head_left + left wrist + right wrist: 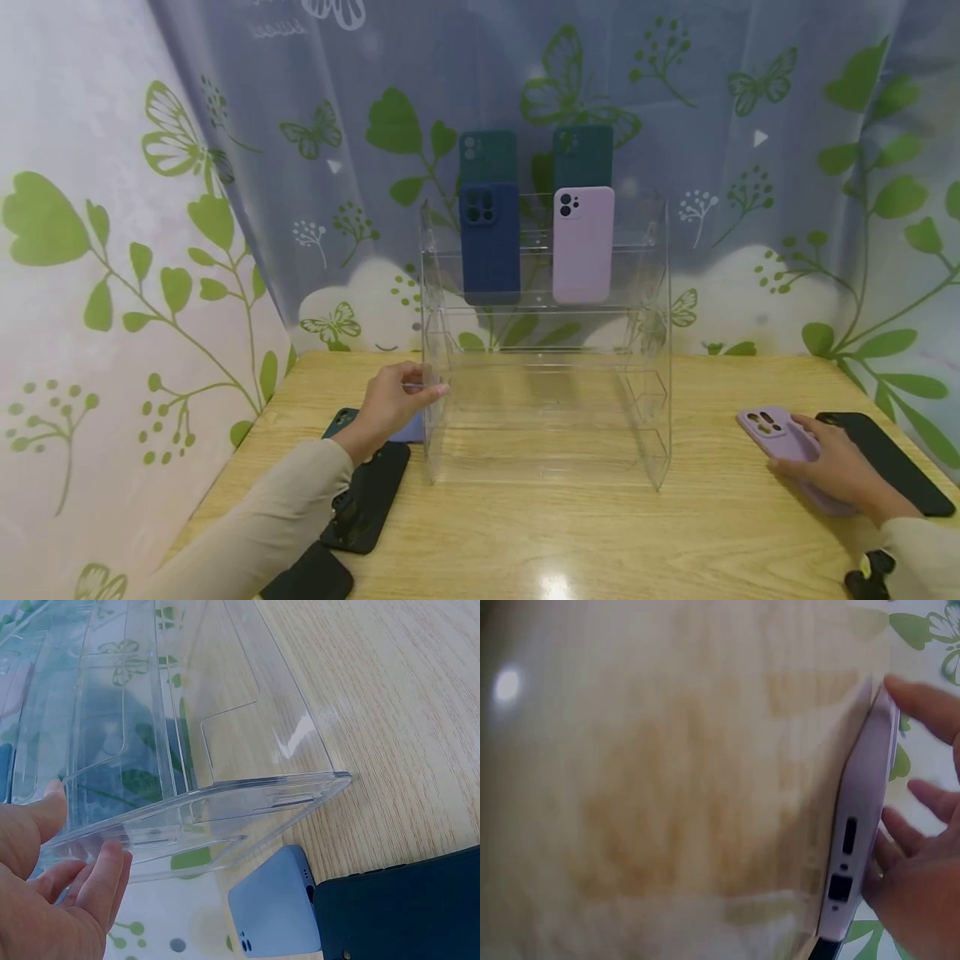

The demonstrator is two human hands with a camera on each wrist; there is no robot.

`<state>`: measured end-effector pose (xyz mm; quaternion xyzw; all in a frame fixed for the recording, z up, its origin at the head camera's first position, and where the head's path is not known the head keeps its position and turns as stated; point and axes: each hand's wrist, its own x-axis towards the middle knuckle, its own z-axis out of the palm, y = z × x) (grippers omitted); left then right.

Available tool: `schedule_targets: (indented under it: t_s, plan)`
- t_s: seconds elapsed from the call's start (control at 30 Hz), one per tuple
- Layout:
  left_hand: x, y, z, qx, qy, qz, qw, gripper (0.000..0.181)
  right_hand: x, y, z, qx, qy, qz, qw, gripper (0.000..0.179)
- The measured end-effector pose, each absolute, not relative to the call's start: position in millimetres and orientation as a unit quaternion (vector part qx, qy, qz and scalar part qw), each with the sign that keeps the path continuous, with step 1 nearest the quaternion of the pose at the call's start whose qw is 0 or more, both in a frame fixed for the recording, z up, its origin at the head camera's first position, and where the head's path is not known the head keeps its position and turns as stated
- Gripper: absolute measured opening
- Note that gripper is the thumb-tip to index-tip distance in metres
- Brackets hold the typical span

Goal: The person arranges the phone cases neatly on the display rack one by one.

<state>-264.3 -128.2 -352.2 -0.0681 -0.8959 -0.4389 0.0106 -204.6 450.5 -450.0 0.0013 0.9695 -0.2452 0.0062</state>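
A clear acrylic tiered display stand (547, 417) stands mid-table. My left hand (393, 404) pinches its left side panel, thumb inside and fingers outside, as the left wrist view also shows. On the upper tiers are a dark blue phone case (491, 258), a pale pink phone case (583, 258) and two green phone cases (487, 156) behind them. At the right, my right hand (840, 467) grips a lilac phone case (795, 446) by its long edges, thumb on the near side. The right wrist view shows the case edge-on, its port cutouts visible.
A black phone case (892, 458) lies beside the right hand. Left of the stand lie a light blue case (274, 904), a black case (378, 500), a dark green one (341, 419) and another dark case (315, 575) at the near edge. Printed curtains (352, 250) hang behind.
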Motion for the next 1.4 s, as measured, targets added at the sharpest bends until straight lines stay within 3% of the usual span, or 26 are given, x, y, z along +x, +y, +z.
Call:
schedule_targets:
  t_s: [0.37, 0.97, 1.4]
  plan:
    - [-264.8, -127.9, -352.3, -0.062, -0.899, -0.433, 0.01, 0.054, -204.6, 449.0, -452.2, -0.003, 0.973, -0.229, 0.019, 0.093]
    - [-263.9, -128.2, -353.5, -0.061, -0.896, -0.44, 0.008, 0.053, -208.7, 443.7, -455.6, 0.007, 0.977, -0.215, -0.015, 0.086]
    - [-264.0, -128.4, -353.6, -0.064, -0.899, -0.433, 0.013, 0.054, -204.6, 422.6, -438.8, 0.036, 0.968, -0.242, -0.059, 0.099]
